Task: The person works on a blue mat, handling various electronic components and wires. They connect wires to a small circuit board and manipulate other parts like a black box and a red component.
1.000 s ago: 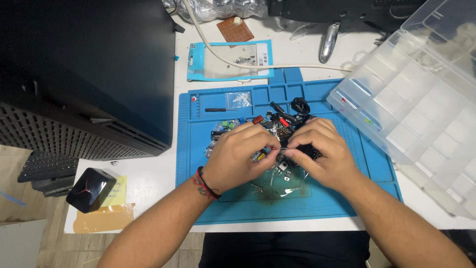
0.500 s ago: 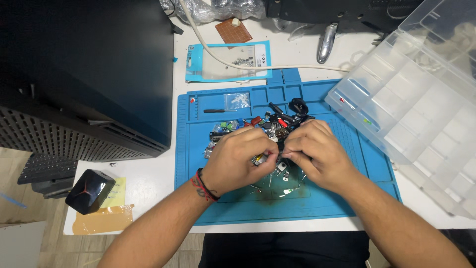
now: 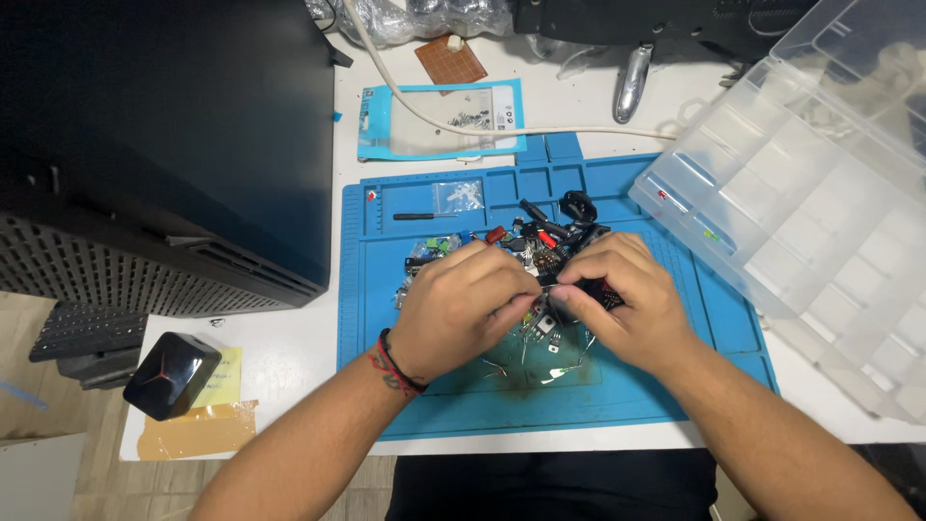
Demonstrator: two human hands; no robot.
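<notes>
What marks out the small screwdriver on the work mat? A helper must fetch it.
Start at the blue work mat. Along its top row of moulded trays, left of a clear bag of pale parts, lies the small screwdriver: thin, dark and straight, lying flat apart from the heap of components.

To my left a large black computer case [image 3: 164,145] stands on the white worktop [image 3: 289,357], with a small glossy black box [image 3: 171,374] near its front corner beside a yellow sticky note [image 3: 224,376]. Off to my right lies an open clear plastic compartment organiser [image 3: 810,203]. Farther back I see a light-blue flat packet [image 3: 439,121], a brown perforated circuit board [image 3: 450,62] and a white cable [image 3: 502,129].
</notes>
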